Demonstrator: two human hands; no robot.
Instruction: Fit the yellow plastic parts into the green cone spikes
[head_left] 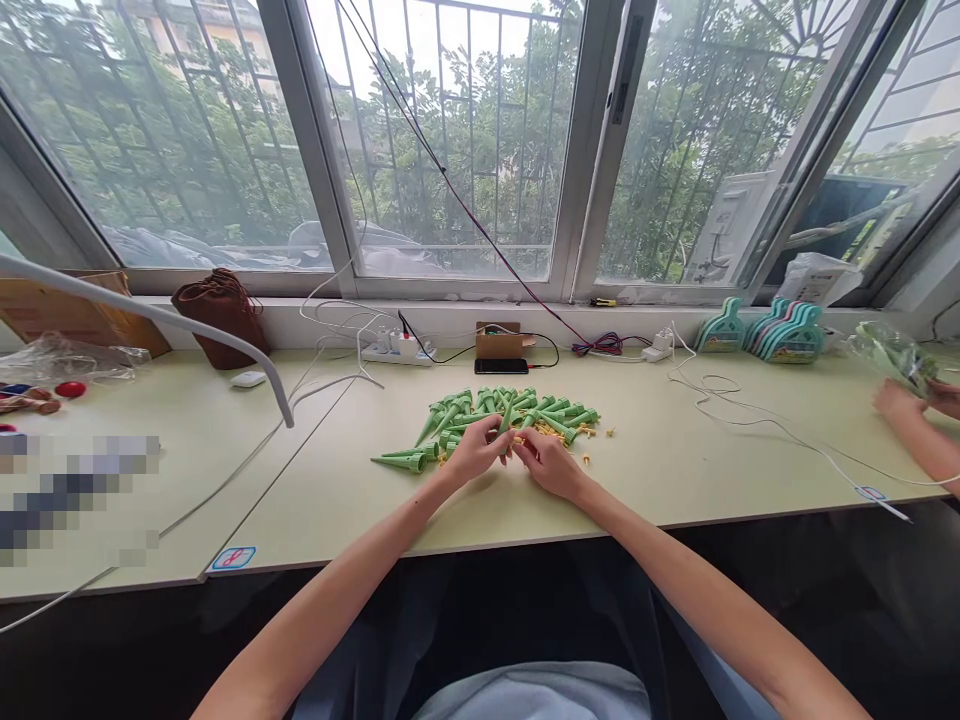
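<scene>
- From my head view, my left hand (pixel 480 447) has its fingers curled closed around a green spike (pixel 507 415), just above the near part of the desk (pixel 675 470).
- My right hand (pixel 550 463) meets it, thumb and forefinger drawn nearly together beside a small yellow piece (pixel 518 440); I cannot tell whether they pinch it.
- Right beyond my hands, heaped green spikes (pixel 450 408) crowd the desk, more yellow pieces among them; one loose yellow peg (pixel 586 459) lies near my right hand.
- Behind the heap are a black phone (pixel 502 367), a small cardboard box (pixel 495 345) and a power strip (pixel 397 352).
- A grey curved arm (pixel 279 390) hangs over the desk to my left, before a brown pouch (pixel 221 325).
- To my right, a white cable (pixel 795 428) trails across; teal hangers (pixel 787 335) stand by the window.
- Far right, another person's hand (pixel 900 400) touches a clear bag (pixel 889 350).
</scene>
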